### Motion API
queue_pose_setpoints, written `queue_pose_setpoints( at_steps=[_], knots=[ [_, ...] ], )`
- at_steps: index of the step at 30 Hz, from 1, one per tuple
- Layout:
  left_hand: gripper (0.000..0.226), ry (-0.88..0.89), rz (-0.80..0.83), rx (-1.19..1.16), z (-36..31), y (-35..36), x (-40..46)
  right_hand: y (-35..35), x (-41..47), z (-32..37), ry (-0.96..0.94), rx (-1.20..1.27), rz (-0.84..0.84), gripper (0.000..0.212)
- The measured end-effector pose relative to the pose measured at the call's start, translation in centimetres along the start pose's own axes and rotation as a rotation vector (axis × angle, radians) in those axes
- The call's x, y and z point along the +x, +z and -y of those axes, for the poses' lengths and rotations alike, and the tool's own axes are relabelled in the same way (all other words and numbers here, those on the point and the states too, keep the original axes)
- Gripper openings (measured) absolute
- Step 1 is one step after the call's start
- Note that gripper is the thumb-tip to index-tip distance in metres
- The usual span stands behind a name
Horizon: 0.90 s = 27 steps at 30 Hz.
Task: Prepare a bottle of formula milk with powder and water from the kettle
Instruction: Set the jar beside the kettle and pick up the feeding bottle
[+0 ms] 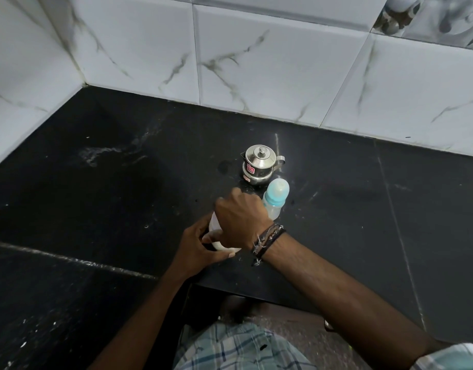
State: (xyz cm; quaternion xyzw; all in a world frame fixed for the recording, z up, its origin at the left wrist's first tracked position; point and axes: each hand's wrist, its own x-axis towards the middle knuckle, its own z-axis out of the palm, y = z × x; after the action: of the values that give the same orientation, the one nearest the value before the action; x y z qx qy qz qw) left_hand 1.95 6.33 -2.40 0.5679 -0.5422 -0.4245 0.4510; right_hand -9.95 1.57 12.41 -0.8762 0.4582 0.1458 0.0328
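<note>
A white powder container [216, 245] stands on the black counter, mostly hidden by my hands. My left hand [200, 247] grips its side from the left. My right hand [239, 217] is curled over its top, fingers wrapped round the lid. Just right of that hand stands a baby bottle [275, 200] with a blue collar and a clear cap. Behind the bottle sits a small steel kettle [259, 165] with its lid on and its handle pointing right.
The black stone counter [123, 188] runs to a white marble-tiled wall at the back and left. Its front edge steps in near my body. A pale smear marks the counter at the left rear.
</note>
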Motion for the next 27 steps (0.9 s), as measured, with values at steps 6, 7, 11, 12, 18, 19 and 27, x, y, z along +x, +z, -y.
queue_pose_setpoints(
  at_steps=[6,7,11,12,18,19,27],
  knots=[
    [0.066,-0.008,-0.003,0.036,0.3,-0.2,0.0,-0.4,-0.2,-0.5,-0.180,-0.026,0.023,0.044],
    [0.067,-0.013,-0.003,0.039,0.4,-0.2,0.0,-0.5,-0.1,-0.8,-0.224,-0.025,0.040,0.046],
    [0.071,-0.031,-0.003,0.022,0.4,-0.2,-0.1,-0.6,-0.1,-1.7,-0.317,0.031,0.088,0.059],
    [0.067,-0.028,-0.006,0.015,0.1,-0.1,-0.1,-0.4,-0.2,-1.8,-0.306,0.049,0.072,0.065],
    [0.063,-0.012,0.016,0.030,-0.2,-0.2,-0.1,0.4,-0.1,-0.6,-0.050,-0.042,-0.070,0.075],
    [0.066,-0.006,0.019,0.046,-0.1,-0.2,0.0,0.2,-0.1,-0.5,-0.038,-0.050,-0.065,0.067],
    [0.081,-0.030,0.009,0.004,0.2,-0.2,0.0,0.3,-0.2,-2.9,-0.236,0.165,-0.127,0.056]
  ],
)
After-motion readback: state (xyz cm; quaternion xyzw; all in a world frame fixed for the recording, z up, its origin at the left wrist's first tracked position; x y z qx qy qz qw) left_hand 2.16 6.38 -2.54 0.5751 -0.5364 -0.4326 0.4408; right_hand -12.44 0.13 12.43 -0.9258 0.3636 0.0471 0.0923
